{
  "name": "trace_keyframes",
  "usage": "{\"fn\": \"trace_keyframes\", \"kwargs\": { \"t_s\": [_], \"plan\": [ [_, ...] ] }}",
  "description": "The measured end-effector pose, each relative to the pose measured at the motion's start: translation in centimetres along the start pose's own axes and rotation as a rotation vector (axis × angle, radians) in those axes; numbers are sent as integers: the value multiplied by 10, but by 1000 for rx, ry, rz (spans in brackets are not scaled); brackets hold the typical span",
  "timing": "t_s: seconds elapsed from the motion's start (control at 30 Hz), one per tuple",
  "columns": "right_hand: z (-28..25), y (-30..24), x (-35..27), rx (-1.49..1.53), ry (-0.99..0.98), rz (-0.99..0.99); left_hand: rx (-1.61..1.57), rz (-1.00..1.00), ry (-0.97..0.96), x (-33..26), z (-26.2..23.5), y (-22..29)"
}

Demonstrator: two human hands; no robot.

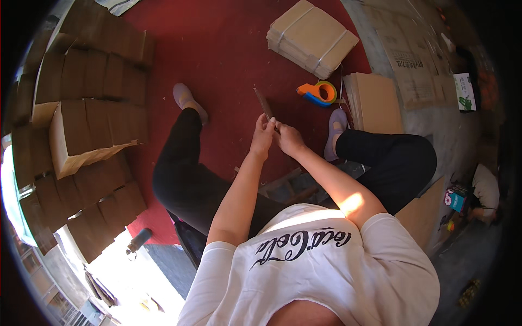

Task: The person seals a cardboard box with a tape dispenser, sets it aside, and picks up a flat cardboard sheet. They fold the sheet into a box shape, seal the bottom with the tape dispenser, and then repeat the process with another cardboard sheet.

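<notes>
At the bottom of the frame, closest of all, is a white shirt with black writing on it. Two bare arms reach up from it to the middle of the frame. There, the left hand pinches the low end of a thin brown piece. The piece is flat, it leans a bit to the left, and we see it mostly from its edge. The right hand is right beside the left one, with its fingers bent in near the same end. I cannot tell if it is pinching the piece too

Black pants stick out on both sides, with the knees apart. Past them are two light purple shoes on a red floor. Near the right shoe sits an orange and blue tape holder. Just right of it is a pile of flat brown card. Farther up, at the top of the frame, is a tied brown bundle. Many brown boxes are piled on the left side
</notes>
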State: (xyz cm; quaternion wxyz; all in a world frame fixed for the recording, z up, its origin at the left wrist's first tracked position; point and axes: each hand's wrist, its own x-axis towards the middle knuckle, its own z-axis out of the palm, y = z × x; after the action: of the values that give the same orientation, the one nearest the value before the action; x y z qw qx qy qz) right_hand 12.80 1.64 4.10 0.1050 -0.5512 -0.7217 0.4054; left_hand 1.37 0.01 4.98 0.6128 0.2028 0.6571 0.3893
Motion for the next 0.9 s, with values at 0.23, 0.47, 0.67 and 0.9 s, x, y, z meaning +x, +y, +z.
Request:
{"fn": "trace_keyframes", "kwargs": {
  "t_s": [0.23,0.47,0.67,0.9],
  "plan": [
    [-2,32,2,440,-132,55,-116,-43,-42,13,-1,-8],
    [-9,28,0,574,-190,151,16,63,-16,15,-5,-21],
    [-13,33,-3,594,-150,136,55,118,-28,24,-1,-29],
    [-23,33,0,135,129,-77,336,240,62,38,-13,-38]
  ]
}}
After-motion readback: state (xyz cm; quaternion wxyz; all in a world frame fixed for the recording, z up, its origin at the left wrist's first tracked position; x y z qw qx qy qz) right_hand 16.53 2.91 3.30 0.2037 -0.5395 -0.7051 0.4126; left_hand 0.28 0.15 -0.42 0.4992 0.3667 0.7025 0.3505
